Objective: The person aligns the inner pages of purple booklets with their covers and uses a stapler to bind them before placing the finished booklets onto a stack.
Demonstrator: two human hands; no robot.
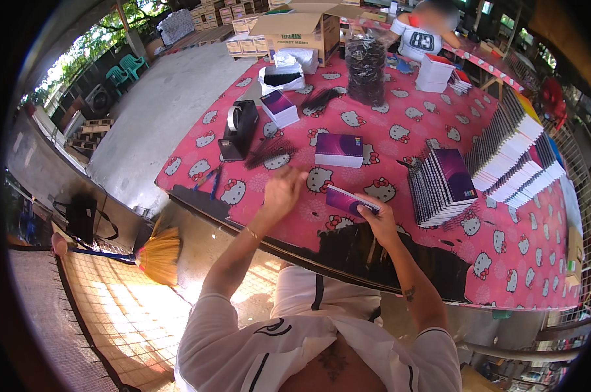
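Beyond held notebook [345, 200]; bag [369, 43] of coils [366, 77]

We've got on a loose white short-slv. shirt [243, 340] w/ a thin dark trim line at the R slv. edge [438, 330], black stripes down the front & a black curvy mark [277, 326] on the L side; neck's open. White bottoms [295, 287] w/ a black stripe [318, 292]. Thin gold-ish bracelet [252, 232] behind our L hand [284, 194]. Small dark forearm tattoo [410, 293] behind our R hand [382, 225]; bigger chest tattoo [333, 363] approx. ctr.
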